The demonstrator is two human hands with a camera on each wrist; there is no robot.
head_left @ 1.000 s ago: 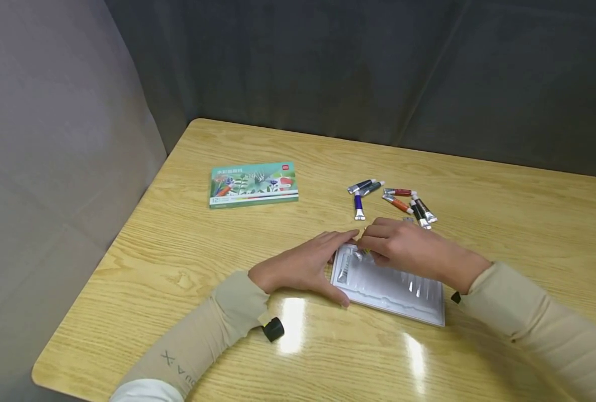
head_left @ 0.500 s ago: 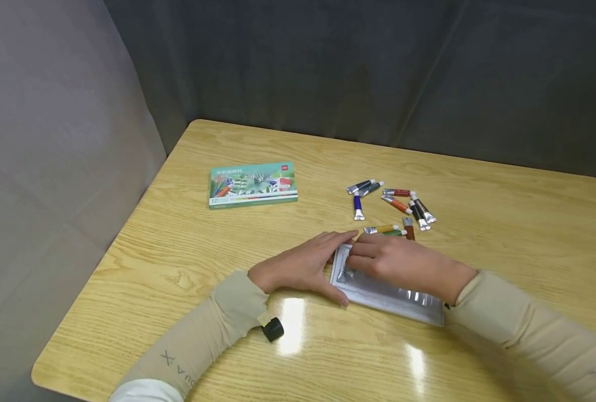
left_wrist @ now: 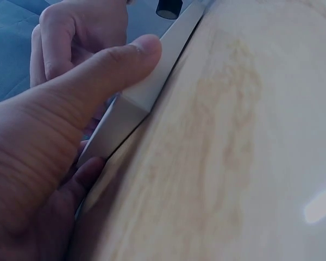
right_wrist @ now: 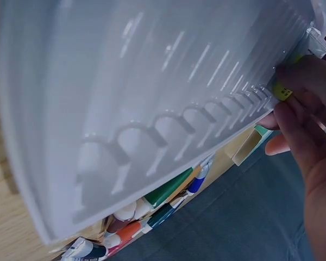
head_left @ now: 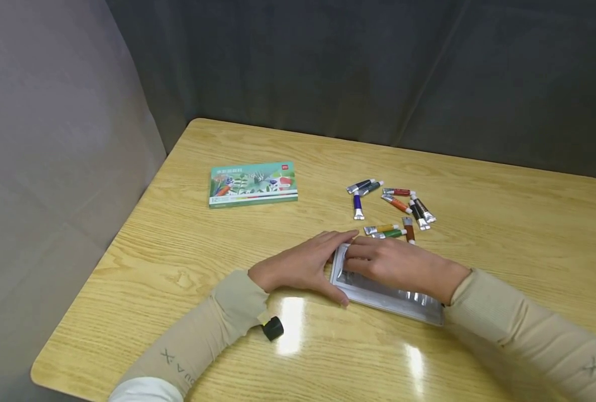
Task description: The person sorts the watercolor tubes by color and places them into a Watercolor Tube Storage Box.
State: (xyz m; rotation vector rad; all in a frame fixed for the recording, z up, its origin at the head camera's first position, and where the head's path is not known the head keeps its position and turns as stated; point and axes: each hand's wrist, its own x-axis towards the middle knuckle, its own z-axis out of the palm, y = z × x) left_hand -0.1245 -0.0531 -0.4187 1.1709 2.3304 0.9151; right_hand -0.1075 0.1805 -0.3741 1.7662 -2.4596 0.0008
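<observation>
A white plastic tray (head_left: 393, 306) with moulded slots lies on the table. My left hand (head_left: 300, 265) holds its left end, the thumb along the near side and the other fingers at the far corner; the left wrist view shows the thumb against the tray wall (left_wrist: 152, 81). Over the tray's left part, my right hand (head_left: 395, 261) pinches a yellow paint tube (right_wrist: 282, 91) with a silver crimped end, seen in the right wrist view at the end of the slot row. In the head view that tube is hidden under the fingers.
Just beyond the tray lie a yellow-orange tube (head_left: 380, 229), a green tube (head_left: 390, 234) and a brown tube (head_left: 408, 229). Farther back are a purple tube (head_left: 358, 205), an orange tube (head_left: 397, 204) and several others. A teal paint box (head_left: 253, 186) lies at the back left.
My right hand has moved left and nearer, from the tray's far edge into its left part with the tube. Tubes behind that hand have come into view. The left hand stays put.
</observation>
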